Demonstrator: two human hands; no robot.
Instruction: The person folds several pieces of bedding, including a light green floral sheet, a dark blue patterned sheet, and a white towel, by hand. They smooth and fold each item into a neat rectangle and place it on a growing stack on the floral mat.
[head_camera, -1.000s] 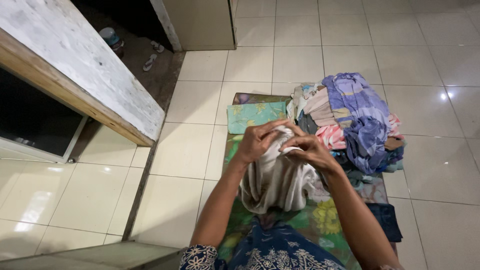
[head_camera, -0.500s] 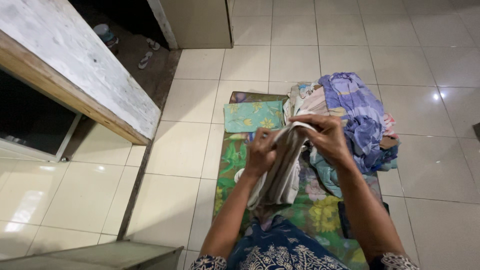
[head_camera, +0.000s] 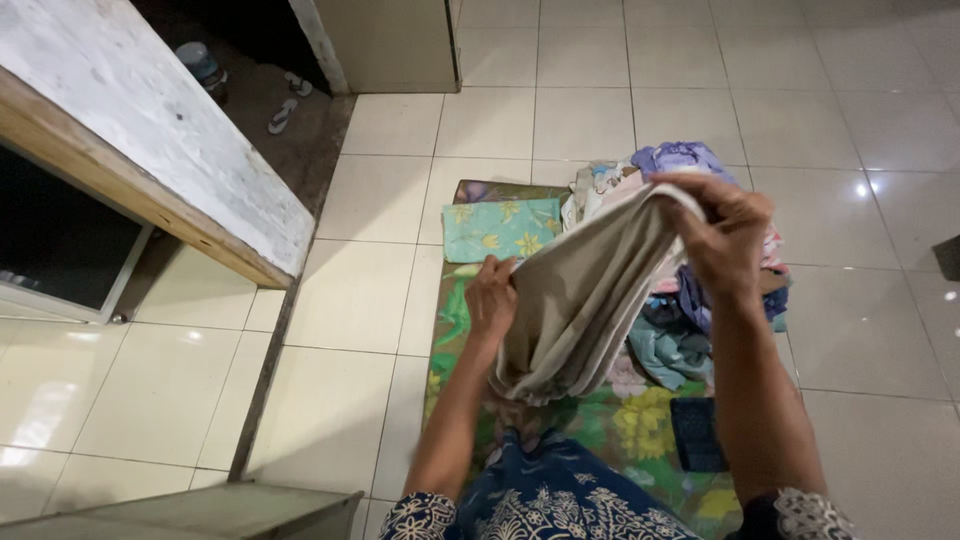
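A beige cloth (head_camera: 585, 295) hangs stretched between my two hands above a green flowered mat (head_camera: 600, 425). My left hand (head_camera: 490, 298) grips its lower left edge, near the mat. My right hand (head_camera: 725, 235) is raised higher and pinches the cloth's upper right corner, in front of a heap of mixed clothes (head_camera: 690, 330). The cloth sags in folds toward my lap. A folded teal flowered cloth (head_camera: 498, 228) lies flat at the mat's far left corner.
The mat lies on a pale tiled floor (head_camera: 850, 120). A worn white-topped wooden counter (head_camera: 150, 150) stands at the left. Beyond it a dark doorway holds sandals (head_camera: 283, 108) and a small tub (head_camera: 198, 62). A dark folded item (head_camera: 697, 433) sits on the mat's right.
My hands have drawn apart: the right hand rose up and to the right, the left stayed low, and the bunched beige cloth is now spread out between them.
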